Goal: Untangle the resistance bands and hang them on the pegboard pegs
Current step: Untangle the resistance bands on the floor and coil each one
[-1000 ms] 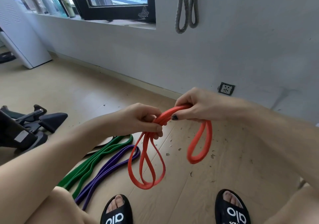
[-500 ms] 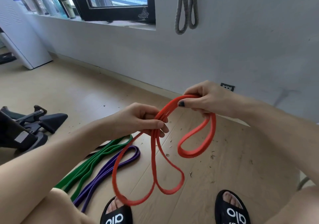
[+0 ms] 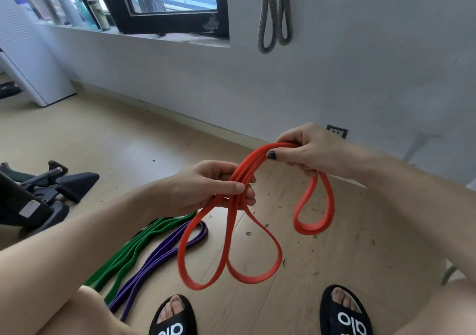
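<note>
A red resistance band [image 3: 253, 262] hangs in loops between my two hands above the floor. My left hand [image 3: 213, 187] pinches its bunched strands at the middle, and two long loops drop below it. My right hand [image 3: 306, 149] grips the strands higher up to the right, with a shorter loop hanging under it. A green band [image 3: 134, 252] and a purple band [image 3: 164, 254] lie side by side on the wooden floor at lower left. A grey band [image 3: 274, 12] hangs on the white wall at top; its peg is out of frame.
Black exercise equipment [image 3: 38, 195] sits on the floor at left. A window sill with bottles [image 3: 85, 9] runs along the back wall. A wall socket [image 3: 337, 131] is behind my right hand. My feet in black sandals [image 3: 342, 314] are at the bottom edge. Small debris dots the floor.
The red band's loops have slid longer below my left hand, and my right hand has risen and moved right, pulling the strands apart.
</note>
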The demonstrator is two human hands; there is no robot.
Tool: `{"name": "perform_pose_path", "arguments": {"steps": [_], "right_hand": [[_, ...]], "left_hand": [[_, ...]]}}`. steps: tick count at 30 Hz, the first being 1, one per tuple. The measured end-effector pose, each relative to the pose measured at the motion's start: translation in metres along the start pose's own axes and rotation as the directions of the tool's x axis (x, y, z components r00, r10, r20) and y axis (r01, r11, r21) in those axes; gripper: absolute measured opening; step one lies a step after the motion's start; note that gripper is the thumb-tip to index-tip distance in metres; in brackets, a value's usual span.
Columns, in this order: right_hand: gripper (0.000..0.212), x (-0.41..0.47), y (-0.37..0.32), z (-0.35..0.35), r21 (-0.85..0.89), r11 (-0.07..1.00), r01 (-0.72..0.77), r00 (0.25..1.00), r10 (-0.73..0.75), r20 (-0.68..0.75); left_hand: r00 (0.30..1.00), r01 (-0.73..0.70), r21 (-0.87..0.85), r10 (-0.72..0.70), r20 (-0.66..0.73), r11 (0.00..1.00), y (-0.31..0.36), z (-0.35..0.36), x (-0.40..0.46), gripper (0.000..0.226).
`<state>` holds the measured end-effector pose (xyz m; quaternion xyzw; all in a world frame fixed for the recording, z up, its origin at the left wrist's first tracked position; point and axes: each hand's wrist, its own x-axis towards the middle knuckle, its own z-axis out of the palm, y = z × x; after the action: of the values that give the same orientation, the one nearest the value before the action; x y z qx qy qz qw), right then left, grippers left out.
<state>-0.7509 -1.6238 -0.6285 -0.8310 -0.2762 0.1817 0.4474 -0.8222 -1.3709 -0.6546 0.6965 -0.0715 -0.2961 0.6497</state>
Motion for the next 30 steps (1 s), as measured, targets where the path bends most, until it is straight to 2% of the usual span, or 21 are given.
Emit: {"name": "perform_pose_path", "arguments": {"steps": [8,16,23,27,30], "right_hand": [[0.023,-0.001,0.003,-0.001,-0.001,1.000,-0.005,1.000,0.005,-0.009],[0.024,0.000,0.004,0.000,-0.022,1.000,0.003,0.999,-0.004,-0.045],[0.019,0.003,0.006,0.002,-0.035,0.999,0.009,0.998,-0.011,-0.062],[0.019,0.003,0.007,0.003,-0.057,0.998,0.009,0.998,-0.012,-0.060],[0.017,0.004,0.009,0.002,-0.092,0.996,0.007,0.998,-0.013,-0.069]], "left_hand": [[0.999,0.030,0.016,-0.029,-0.021,0.999,0.006,-0.002,0.001,0.035],[0.995,0.046,0.051,-0.050,0.085,0.998,0.003,-0.002,0.003,0.044],[1.000,0.018,0.142,-0.019,0.006,0.990,0.002,-0.002,0.007,0.038],[0.996,0.025,0.259,0.000,-0.092,0.965,-0.001,0.001,0.014,0.021],[0.995,0.001,0.313,0.030,-0.095,0.950,-0.004,-0.001,0.018,0.016]]}}
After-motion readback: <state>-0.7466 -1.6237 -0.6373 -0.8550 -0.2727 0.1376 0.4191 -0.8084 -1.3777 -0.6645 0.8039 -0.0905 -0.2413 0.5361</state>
